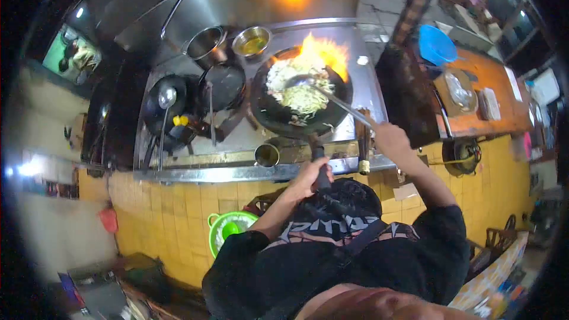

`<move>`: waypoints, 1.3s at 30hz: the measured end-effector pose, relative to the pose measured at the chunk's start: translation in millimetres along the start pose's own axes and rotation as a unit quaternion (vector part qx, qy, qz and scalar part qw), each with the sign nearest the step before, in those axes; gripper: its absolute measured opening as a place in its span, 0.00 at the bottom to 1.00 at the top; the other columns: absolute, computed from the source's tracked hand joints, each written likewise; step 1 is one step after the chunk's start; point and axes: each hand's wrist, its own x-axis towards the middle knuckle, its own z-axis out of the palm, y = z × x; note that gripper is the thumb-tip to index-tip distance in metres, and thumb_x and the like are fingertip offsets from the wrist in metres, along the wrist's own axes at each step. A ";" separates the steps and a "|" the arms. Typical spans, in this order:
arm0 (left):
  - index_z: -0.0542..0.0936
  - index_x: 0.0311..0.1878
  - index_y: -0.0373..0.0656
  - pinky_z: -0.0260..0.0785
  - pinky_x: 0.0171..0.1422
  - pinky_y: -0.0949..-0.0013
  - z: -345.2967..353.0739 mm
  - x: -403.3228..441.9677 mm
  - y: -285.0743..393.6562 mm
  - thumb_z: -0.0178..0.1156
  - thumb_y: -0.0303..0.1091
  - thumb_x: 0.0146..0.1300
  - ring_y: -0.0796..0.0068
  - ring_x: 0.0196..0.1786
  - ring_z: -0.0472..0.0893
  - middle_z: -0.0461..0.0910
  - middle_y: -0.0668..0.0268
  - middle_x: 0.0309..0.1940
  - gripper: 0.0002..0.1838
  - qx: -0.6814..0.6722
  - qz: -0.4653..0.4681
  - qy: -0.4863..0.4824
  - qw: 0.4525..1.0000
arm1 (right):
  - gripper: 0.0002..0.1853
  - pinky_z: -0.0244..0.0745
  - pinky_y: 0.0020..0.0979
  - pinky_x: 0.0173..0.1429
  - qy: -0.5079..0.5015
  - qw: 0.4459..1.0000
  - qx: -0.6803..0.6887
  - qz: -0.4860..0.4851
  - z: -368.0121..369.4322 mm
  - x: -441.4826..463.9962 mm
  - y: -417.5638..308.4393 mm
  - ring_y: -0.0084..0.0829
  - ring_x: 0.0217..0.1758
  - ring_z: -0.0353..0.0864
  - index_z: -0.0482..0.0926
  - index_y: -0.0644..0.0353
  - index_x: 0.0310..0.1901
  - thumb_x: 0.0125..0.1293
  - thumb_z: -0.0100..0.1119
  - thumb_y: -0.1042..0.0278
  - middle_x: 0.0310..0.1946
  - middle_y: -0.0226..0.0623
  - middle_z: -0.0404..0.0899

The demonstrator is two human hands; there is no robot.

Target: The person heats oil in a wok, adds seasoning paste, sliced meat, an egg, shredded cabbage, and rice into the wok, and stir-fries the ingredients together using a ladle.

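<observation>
Steel cooking bench (pixel 364 83) beneath, the left hand (pixel 307 179) grips the wok (pixel 267 116) handle and the right hand (pixel 392 140) the ladle (pixel 345 104), whose bowl touches shredded food (pixel 308 99) inside, which the far-rim flames (pixel 325 56) could scorch if stirring slowed.

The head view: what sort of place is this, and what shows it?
Probably a restaurant or street-food kitchen: a wok with flames leaping, a long metal cooking counter, and a deep pot.

Both arms reach forward, each hand (pixel 310 176) (pixel 391 140) closed.
</observation>
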 end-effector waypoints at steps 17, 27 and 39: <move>0.71 0.45 0.36 0.71 0.31 0.63 -127.3 152.2 -54.4 0.60 0.46 0.58 0.70 0.27 0.78 0.78 0.57 0.30 0.22 0.358 0.286 0.191 0.868 | 0.15 0.70 0.25 0.39 -0.060 0.662 0.744 -0.070 -56.9 102.4 -29.2 0.24 0.36 0.75 0.76 0.59 0.47 0.66 0.49 0.59 0.41 0.33 0.77; 0.75 0.41 0.39 0.70 0.35 0.64 -153.9 101.4 -85.2 0.58 0.47 0.59 0.69 0.27 0.79 0.79 0.60 0.27 0.19 0.314 0.353 0.137 0.871 | 0.11 0.60 0.24 0.20 0.459 0.602 0.603 -0.252 -125.5 253.9 -136.6 0.19 0.16 0.64 0.71 0.63 0.23 0.62 0.46 0.72 0.16 0.30 0.68; 0.73 0.38 0.39 0.67 0.29 0.73 -135.1 43.5 -52.1 0.61 0.41 0.57 0.82 0.26 0.73 0.74 0.70 0.21 0.15 0.200 0.296 0.179 0.917 | 0.12 0.64 0.25 0.23 0.451 0.605 0.619 -0.219 -93.1 272.8 -163.9 0.19 0.18 0.69 0.76 0.68 0.29 0.62 0.53 0.67 0.15 0.33 0.74</move>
